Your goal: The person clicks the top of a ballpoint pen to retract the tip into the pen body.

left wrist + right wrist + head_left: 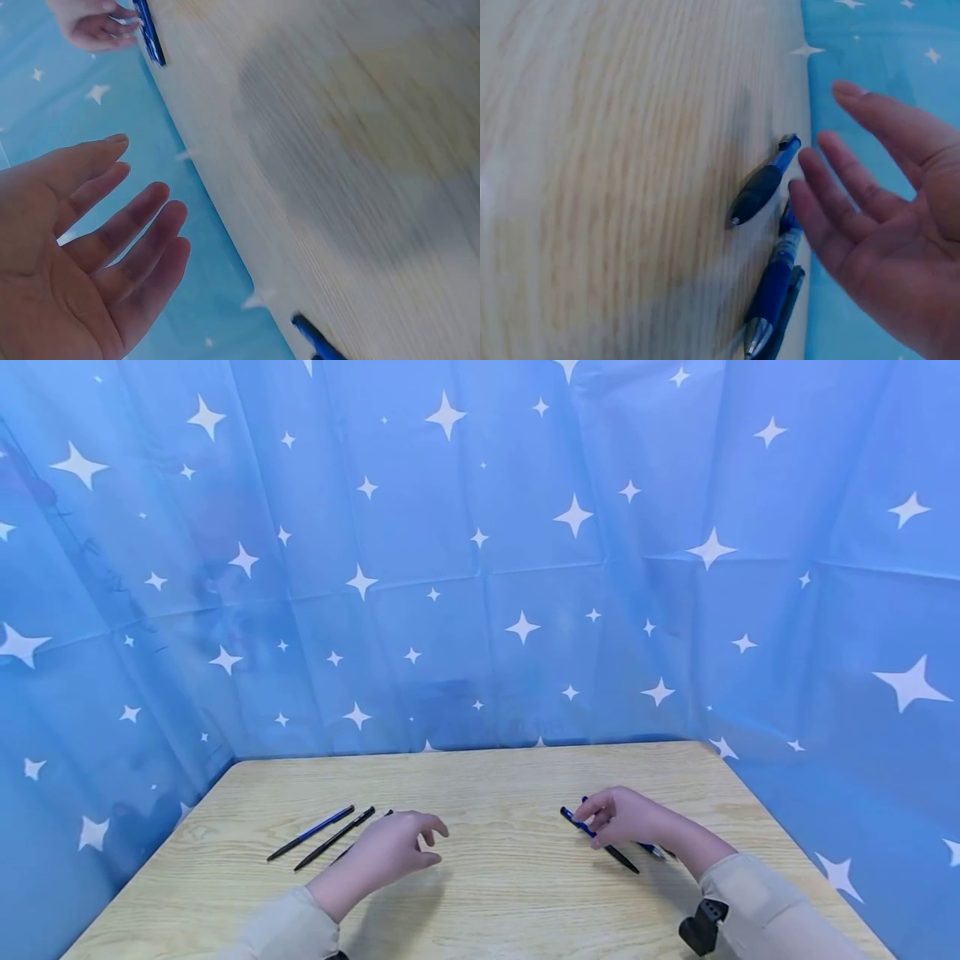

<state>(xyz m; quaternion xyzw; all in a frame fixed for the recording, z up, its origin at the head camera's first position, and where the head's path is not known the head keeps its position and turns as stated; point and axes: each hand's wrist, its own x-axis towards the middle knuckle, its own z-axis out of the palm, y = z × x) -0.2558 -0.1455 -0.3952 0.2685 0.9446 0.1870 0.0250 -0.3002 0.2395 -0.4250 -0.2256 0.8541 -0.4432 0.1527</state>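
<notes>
My left hand (386, 852) hovers above the table with fingers loosely bent, holding nothing. Beside it lie a blue pen (311, 833) and a black pen (335, 839); a third dark pen (389, 812) is mostly hidden behind the hand. In the left wrist view, the palm and relaxed fingers (154, 262) show. Over the right-hand pens is my right hand (637, 822), fingers relaxed and nothing gripped. The right wrist view shows a blue pen with a black grip (761, 187), a blue pen with a metal tip (771, 296) and a darker pen (791, 307) next to it.
The light wood table (495, 877) carries the pens in two groups, left and right. A blue curtain with white stars (465, 560) hangs behind it and along both sides. A black device (703, 927) sits at the right wrist.
</notes>
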